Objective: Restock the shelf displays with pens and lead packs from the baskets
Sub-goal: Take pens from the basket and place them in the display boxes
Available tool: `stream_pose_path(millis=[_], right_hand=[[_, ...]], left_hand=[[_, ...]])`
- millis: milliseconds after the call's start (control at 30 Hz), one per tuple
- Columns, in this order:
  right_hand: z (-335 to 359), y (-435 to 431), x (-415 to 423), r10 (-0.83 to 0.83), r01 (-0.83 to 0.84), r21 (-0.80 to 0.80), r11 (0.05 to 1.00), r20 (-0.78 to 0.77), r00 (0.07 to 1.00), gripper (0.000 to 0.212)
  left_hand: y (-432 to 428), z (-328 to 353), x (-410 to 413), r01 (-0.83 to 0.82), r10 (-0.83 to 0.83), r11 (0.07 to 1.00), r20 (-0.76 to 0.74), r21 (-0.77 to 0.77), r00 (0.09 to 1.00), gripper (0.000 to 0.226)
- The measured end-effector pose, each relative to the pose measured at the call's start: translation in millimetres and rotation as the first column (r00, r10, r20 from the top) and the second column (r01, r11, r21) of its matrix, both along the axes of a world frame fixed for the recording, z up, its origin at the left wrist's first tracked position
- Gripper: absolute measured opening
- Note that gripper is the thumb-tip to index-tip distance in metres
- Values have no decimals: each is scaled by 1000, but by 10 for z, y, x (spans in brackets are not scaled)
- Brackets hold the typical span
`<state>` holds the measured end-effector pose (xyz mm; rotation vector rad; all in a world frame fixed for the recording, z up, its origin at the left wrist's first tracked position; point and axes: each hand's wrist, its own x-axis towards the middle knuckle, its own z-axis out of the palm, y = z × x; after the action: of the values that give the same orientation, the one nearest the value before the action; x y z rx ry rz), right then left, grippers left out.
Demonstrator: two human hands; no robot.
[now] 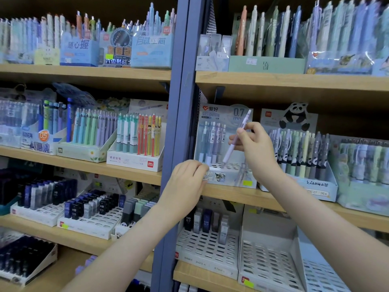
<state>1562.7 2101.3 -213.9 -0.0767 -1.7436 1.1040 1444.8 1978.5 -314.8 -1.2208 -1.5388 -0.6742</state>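
Note:
My right hand (253, 142) pinches a pale lilac mechanical pencil (228, 152), tilted, with its tip down at a hole in the stepped 0.7 mm display box (231, 175) on the middle right shelf. Several similar pencils (212, 142) stand in the box's back row. My left hand (189, 179) grips the box's front left corner, fingers curled over its edge. No basket is in view.
A panda pencil display (305, 157) stands right of the box. Below are white slotted lead-pack trays (210, 247), one holding several lead packs (206, 222), another (271, 260) bare. A blue upright post (179, 123) divides the shelves. Left shelves hold more pencil and lead displays (134, 144).

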Motion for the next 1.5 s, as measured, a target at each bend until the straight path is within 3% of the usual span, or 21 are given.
stream_pose_path(millis=[233, 367, 500, 700, 867, 967, 1067, 1167, 1267, 1367, 1500], right_hand=[[-8, -18, -106, -10, 7, 117, 993, 30, 999, 18], [-19, -20, -126, -56, 29, 222, 975, 115, 992, 10], [-52, -53, -125, -42, -30, 250, 968, 277, 960, 15], [-52, -41, -175, -105, 17, 280, 960, 302, 947, 14], [-50, -32, -160, -187, 72, 311, 948, 358, 915, 15], [-49, -50, -158, -229, 119, 333, 935, 315, 921, 19], [6, -104, -114, -193, 140, 325, 935, 137, 972, 34], [175, -150, -138, -298, 214, 573, 791, 55, 953, 43], [398, -154, -296, -483, 207, 755, 622, 162, 860, 47], [554, -125, -431, -582, 128, 812, 569, 288, 761, 44], [689, -90, -436, -595, 59, 818, 572, 365, 716, 43]], left_hand=[[68, 55, 25, 41, -40, 999, -40, 26, 998, 14], [57, 101, 119, 69, -67, 997, -65, 22, 996, 23], [-34, 99, 116, 45, -45, 999, -98, -1, 994, 23], [-89, 3, 50, -85, 86, 996, -42, 36, 995, 36], [-91, 19, 43, -119, 119, 993, -52, -5, 992, 32], [-87, 17, 34, -69, 69, 998, -43, -13, 997, 30], [-101, 29, 2, -30, 29, 999, -54, -30, 998, 28], [-147, 83, -34, -39, 32, 998, -120, -52, 992, 26], [-168, 114, -24, -91, 76, 993, -174, -80, 982, 27], [-166, 103, 4, -122, 102, 987, -175, -104, 979, 28], [-165, 77, -10, -125, 102, 985, -175, -122, 979, 32]])
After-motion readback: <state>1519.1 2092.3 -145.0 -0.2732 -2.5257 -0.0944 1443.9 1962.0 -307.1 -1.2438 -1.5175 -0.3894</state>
